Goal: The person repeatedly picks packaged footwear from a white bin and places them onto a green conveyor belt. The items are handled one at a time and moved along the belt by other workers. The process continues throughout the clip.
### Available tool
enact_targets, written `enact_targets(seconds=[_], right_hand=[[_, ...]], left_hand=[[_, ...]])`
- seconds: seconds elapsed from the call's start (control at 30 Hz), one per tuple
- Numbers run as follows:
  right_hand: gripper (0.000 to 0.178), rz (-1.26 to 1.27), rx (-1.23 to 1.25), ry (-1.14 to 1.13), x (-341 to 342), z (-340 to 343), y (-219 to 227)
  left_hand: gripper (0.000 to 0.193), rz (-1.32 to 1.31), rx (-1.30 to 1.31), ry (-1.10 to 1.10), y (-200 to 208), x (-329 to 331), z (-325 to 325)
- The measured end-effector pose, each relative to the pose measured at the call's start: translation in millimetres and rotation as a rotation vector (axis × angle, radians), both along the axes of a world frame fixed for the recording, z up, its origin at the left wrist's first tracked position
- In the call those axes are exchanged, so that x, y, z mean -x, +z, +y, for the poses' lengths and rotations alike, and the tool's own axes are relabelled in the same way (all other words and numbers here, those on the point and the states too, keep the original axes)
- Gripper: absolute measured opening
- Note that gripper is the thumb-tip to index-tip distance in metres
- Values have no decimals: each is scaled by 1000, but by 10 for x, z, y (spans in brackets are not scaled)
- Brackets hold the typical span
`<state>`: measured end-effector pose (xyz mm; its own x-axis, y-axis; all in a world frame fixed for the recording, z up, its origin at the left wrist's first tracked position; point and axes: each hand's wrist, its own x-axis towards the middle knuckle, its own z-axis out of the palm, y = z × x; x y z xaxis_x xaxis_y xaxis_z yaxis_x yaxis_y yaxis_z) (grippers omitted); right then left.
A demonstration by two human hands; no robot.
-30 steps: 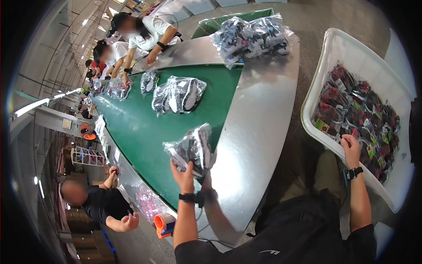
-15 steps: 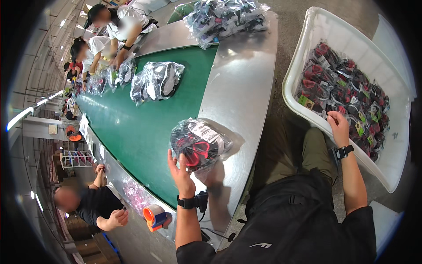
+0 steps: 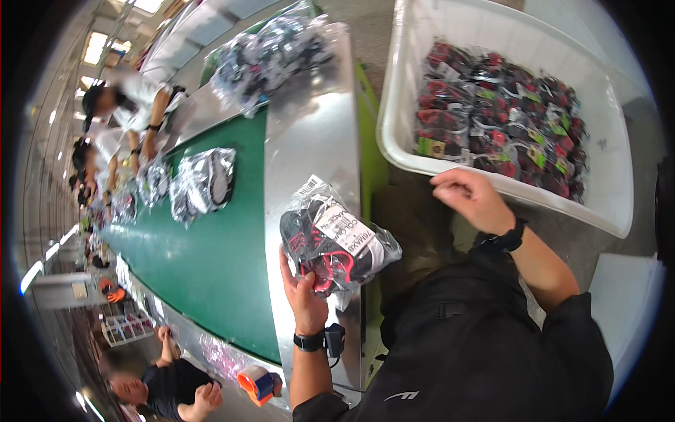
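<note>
My left hand (image 3: 306, 304) grips a clear plastic bag of black and red shoes (image 3: 337, 243) from its near left side, thumb across the front. A white printed label lies over the bag, which is tilted above the metal edge of the table. My right hand (image 3: 474, 202) is in the air near the close rim of a large white bin (image 3: 404, 156), fingers loosely bent and slightly blurred, with nothing visible in them. Inside the bin lie several similar bagged shoes (image 3: 499, 116), black and red with green tags.
A green conveyor belt (image 3: 211, 274) runs off to the left with bagged grey and white shoes (image 3: 202, 184) on it. More bagged shoes (image 3: 271, 60) are piled at the far end. An orange and blue tape dispenser (image 3: 259, 385) stands near a co-worker (image 3: 165, 380); other people work farther along.
My left hand has lifted the bagged shoes off the metal surface and moved them slightly right. My right hand has drawn back from the bin's rim. The whole view has shifted.
</note>
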<state>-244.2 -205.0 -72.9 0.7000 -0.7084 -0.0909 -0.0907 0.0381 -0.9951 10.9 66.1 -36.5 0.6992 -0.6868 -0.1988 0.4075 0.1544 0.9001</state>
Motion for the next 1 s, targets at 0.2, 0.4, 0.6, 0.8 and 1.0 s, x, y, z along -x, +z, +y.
enact_targets(seconds=[0.2, 0.4, 0.6, 0.8, 1.0], right_hand=[[63, -59, -125, 312, -94, 244, 455], [102, -46, -24, 213, -66, 244, 401], [75, -118, -493, 70, 343, -86, 318], [64, -233, -579, -194, 738, -521, 333], [45, -323, -628, -379, 1065, -815, 117]], left_hand=[[97, -114, -34, -119, 139, 286, -401], [105, -358, -64, -374, 175, 510, -718], [77, -251, -227, -591, 98, 281, -657], [46, -116, -283, -343, -160, 5, -683], [39, -62, -186, -290, -254, -59, -652]])
